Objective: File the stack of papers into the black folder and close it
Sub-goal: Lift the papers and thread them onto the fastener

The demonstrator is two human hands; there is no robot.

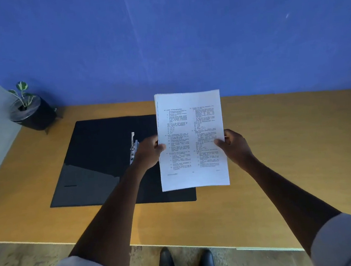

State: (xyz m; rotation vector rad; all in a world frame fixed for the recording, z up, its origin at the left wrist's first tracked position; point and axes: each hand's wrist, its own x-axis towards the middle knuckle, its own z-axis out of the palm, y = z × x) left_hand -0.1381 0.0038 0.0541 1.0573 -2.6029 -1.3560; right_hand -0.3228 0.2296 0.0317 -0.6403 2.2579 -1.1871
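A stack of white printed papers is held upright above the table, over the right half of the folder. My left hand grips its left edge and my right hand grips its right edge, thumbs on the front page. The black folder lies open flat on the wooden table, its metal clip mechanism showing along the spine, partly hidden behind my left hand. The papers and my left arm cover most of the folder's right half.
A small plant in a black pot stands at the table's back left corner. The wooden table meets a blue wall at the back. The table's near edge and my shoes show below.
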